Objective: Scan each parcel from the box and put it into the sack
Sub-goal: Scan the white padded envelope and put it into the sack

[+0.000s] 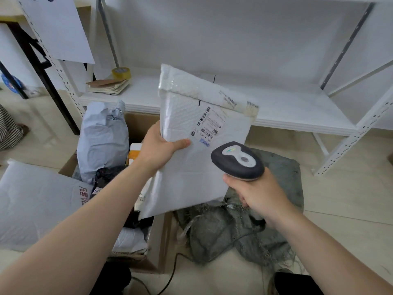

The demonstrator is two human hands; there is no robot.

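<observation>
White padded parcel (191, 177), pinched at its left edge by the left hand (158, 149) above the box (161, 241), should be tilted so its label (209, 126) squarely faces the scanner (238, 160) gripped in the right hand (259, 194).

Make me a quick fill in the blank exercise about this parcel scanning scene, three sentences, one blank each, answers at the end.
1. The right hand grips a handheld ____ pointed toward the white parcel.
2. The left hand holds the parcel up with its shipping ____ facing the camera.
3. The grey sack lies on the floor to the ____ of the cardboard box.
Missing words: scanner, label, right.
</observation>
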